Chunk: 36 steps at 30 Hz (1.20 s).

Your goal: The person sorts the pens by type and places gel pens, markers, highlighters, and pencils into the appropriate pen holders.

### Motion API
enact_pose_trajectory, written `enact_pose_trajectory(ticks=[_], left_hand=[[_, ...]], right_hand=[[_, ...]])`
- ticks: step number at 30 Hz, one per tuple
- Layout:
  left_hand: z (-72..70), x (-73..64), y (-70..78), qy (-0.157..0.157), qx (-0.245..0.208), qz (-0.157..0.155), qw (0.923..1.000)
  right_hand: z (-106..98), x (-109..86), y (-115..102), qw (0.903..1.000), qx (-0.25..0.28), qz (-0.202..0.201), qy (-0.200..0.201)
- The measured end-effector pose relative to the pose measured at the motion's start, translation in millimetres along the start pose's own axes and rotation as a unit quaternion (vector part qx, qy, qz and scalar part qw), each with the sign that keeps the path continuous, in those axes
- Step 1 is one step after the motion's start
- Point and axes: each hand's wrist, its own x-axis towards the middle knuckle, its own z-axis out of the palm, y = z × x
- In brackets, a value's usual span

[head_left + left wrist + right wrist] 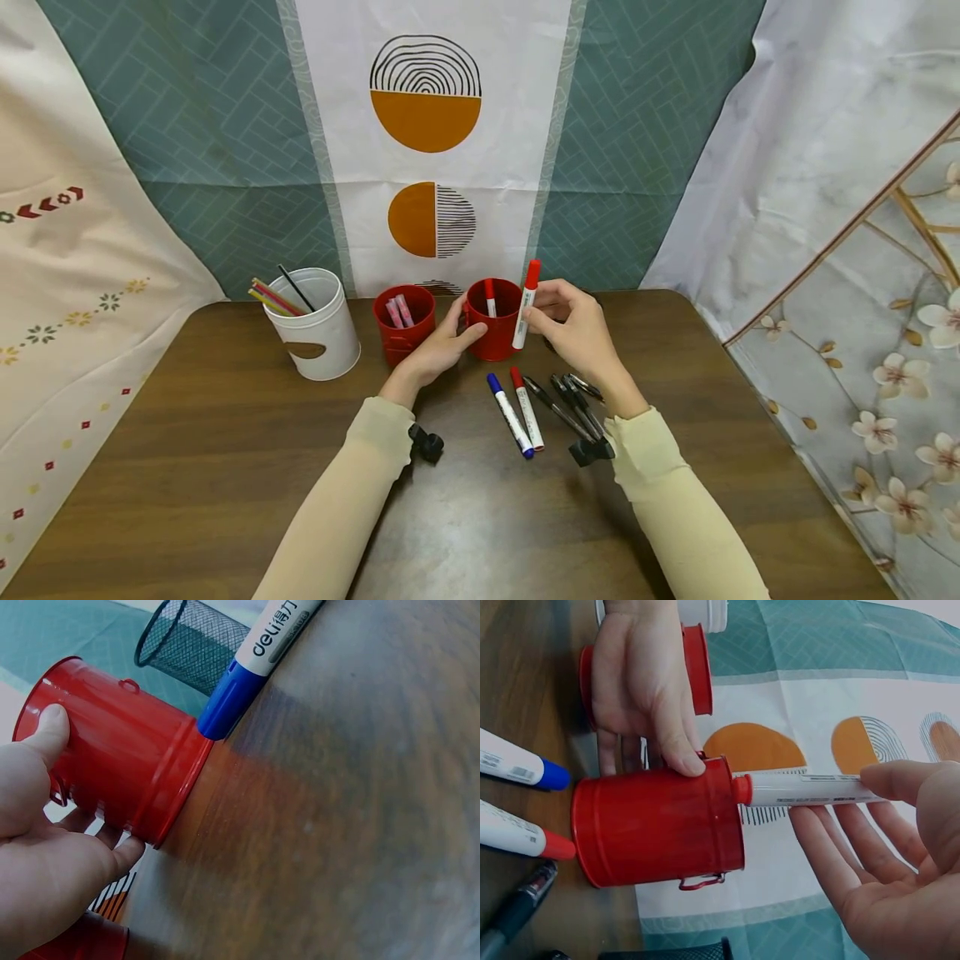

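My left hand point(442, 346) grips a small red metal bucket point(127, 750), its thumb lying on the bucket's side. Inside that bucket a red-capped marker point(490, 298) leans, cap up. Between thumb and fingertips, my right hand point(573, 321) pinches a white marker point(522, 312) with a red cap, held upright at the bucket's right edge. Its lower end comes close to the rim in the right wrist view, where the thumb covers its upper part. On the table in front lie a blue-capped marker point(510, 415) and another red-capped marker point(527, 408).
Several black pens point(573, 404) lie under the right wrist. A second red bucket point(405, 342) with two pink-patterned sticks stands left, beside a white bucket point(330, 337) holding colored pencils. A black mesh cup point(187, 641) stands behind. Patterned cloths hang around the wooden table point(187, 467).
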Motion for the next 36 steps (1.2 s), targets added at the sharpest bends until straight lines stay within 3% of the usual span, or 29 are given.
enact_pose_trajectory(ticks=[7,18,36], left_hand=[[-0.2,-1.0,0.2,0.000,-0.002,0.001,1.0000],[-0.3,-1.7,1.1,0.001,0.004,0.002,1.0000],[-0.7,-0.2,0.6,0.005,0.004,-0.006,1.0000]], right_hand=[[0,19.9,5,0.9995,0.020,0.002,0.026],[-5,47.2,13,0.9983,-0.023,-0.023,0.049],[8,71.1,22,0.9978,-0.050,-0.001,0.044]])
